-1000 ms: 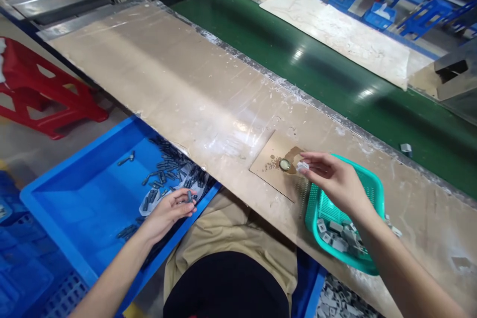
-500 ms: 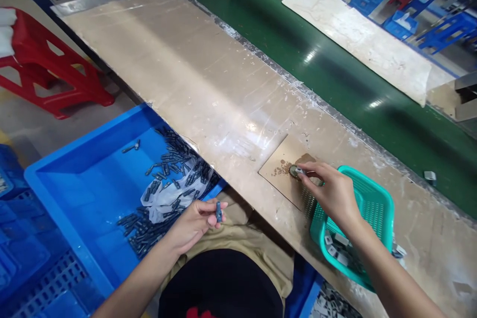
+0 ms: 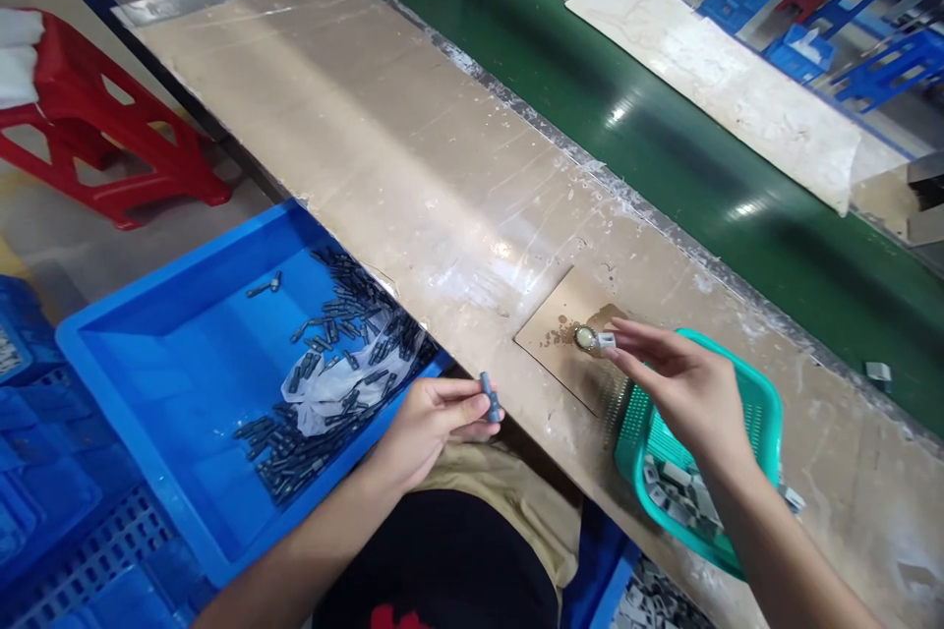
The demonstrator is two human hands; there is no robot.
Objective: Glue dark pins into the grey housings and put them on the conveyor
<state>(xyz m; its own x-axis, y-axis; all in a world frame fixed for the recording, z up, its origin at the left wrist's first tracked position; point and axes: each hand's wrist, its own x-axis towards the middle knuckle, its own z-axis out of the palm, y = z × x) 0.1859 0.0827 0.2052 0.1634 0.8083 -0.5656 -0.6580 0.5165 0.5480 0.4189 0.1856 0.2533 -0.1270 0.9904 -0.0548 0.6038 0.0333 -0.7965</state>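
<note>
My left hand (image 3: 449,418) pinches a small dark blue-grey stepped cylindrical part (image 3: 489,397), held upright over my lap. My right hand (image 3: 685,388) grips a small light grey block (image 3: 606,341) between thumb and fingers. The block is right beside a small round pale-centred dish (image 3: 585,337); whether they touch I cannot tell. Under the dish lies a square of brown cardboard (image 3: 550,339) with dark wet stains. Below my right wrist stands a green perforated basket (image 3: 771,413) with several grey blocks (image 3: 682,491) in it.
At left, a blue tray (image 3: 162,364) holds many dark cylindrical parts (image 3: 295,457) and a white plastic bag (image 3: 324,393). A green conveyor belt (image 3: 531,69) runs behind the worktable (image 3: 354,118), with one grey block (image 3: 877,373) on it. A red stool (image 3: 147,138) stands far left.
My left hand has moved right and slightly up with the dark part, towards the table edge. My right hand has shifted slightly right, and the grey block now shows more clearly.
</note>
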